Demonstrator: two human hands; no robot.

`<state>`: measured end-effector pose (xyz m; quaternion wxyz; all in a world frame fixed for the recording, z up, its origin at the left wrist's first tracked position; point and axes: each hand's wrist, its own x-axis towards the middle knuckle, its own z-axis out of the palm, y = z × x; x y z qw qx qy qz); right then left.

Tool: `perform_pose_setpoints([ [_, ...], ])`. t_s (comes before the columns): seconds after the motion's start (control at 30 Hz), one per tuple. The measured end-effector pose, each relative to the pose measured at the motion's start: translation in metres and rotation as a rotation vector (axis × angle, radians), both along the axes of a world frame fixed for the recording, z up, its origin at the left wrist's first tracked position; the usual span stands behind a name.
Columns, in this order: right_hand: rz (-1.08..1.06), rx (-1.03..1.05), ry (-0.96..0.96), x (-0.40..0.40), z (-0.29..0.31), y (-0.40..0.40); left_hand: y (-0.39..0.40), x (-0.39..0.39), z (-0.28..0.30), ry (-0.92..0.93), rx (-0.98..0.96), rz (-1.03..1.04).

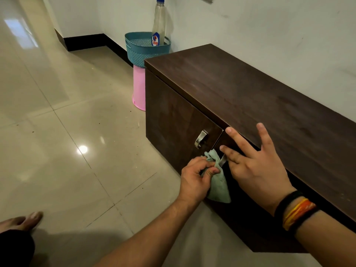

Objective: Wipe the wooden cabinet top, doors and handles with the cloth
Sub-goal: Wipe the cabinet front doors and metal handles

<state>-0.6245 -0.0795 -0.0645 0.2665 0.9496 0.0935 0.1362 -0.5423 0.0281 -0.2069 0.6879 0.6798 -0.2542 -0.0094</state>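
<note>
Left hand [194, 182] fingers pinch green cloth [218, 182] against door handle [223, 160]; right hand [254, 166] fingers straight, spread on cabinet [250, 89] door beside handle.

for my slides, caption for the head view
Left hand wipes a cabinet door handle with a green cloth.

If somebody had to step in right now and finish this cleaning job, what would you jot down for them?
Left hand: grips the green cloth, bunched, rubbing it against the near door handle.
Right hand: fingers spread, resting on the front of the cabinet by the top edge of the near door, holding nothing.
The far door handle is uncovered. A spray bottle stands in the blue basket beyond the cabinet.
Done: cannot be told from this picture; the near handle is being wiped.
Left: finish that handle, then check the other handle, both doors and the top.
</note>
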Motion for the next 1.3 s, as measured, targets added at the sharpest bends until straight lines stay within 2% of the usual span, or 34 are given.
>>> perform_pose_setpoints([
  [0.13, -0.006, 0.005, 0.013, -0.001, 0.003, 0.003, 0.004, 0.002, 0.005, -0.048, 0.057, 0.001],
  [0.27, -0.019, 0.000, 0.037, 0.000, 0.006, 0.004, -0.002, -0.002, 0.019, 0.093, 0.015, 0.013],
  [0.4, -0.032, 0.000, 0.063, 0.000, 0.009, 0.006, -0.009, -0.011, 0.024, 0.090, -0.016, 0.066],
  [0.73, -0.032, 0.014, 0.051, 0.000, 0.006, 0.006, 0.001, -0.010, 0.005, -0.064, 0.070, 0.111],
  [0.93, 0.003, 0.042, 0.027, -0.002, 0.006, 0.006, 0.004, 0.001, -0.003, -0.252, 0.222, 0.100],
  [1.03, 0.015, 0.032, 0.019, -0.002, 0.004, 0.003, 0.007, 0.008, -0.005, -0.288, 0.276, 0.152],
  [1.3, 0.029, 0.101, -0.017, -0.003, 0.007, 0.003, 0.023, 0.035, 0.034, -0.481, 0.174, 0.269],
])
